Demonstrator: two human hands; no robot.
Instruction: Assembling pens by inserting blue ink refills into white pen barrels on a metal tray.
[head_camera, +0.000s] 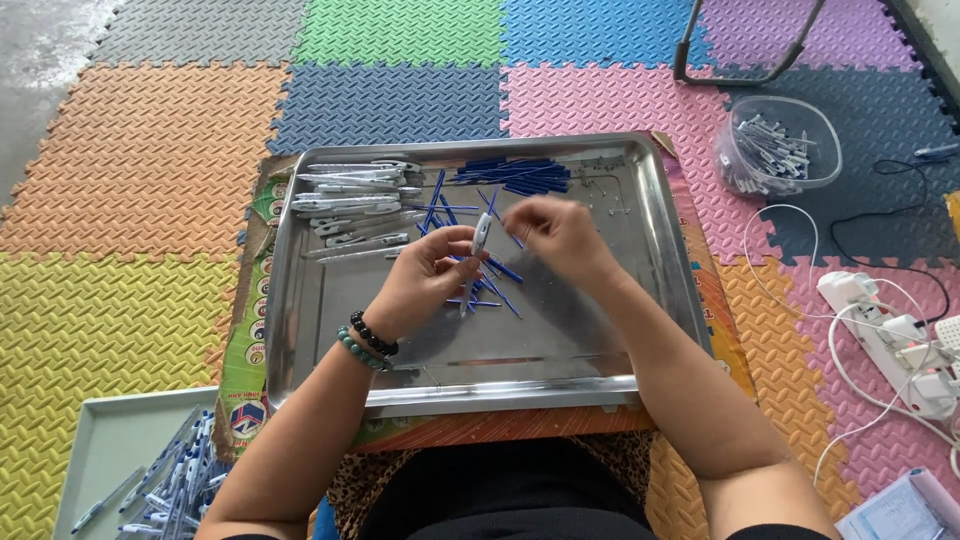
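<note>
Colourful foam puzzle mats (150, 150) cover the floor, with a clear tub of pen parts (780, 150) top right, a white power strip (890, 335) with tangled cables, and a pale tray of finished pens (120, 450) bottom left.

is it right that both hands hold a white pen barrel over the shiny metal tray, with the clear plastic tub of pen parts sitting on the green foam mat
Not quite. The head view shows the left hand and right hand holding the white pen barrel over the shiny metal tray, but the clear plastic tub of pen parts sits on the dark blue foam mat, not a green one.
</note>
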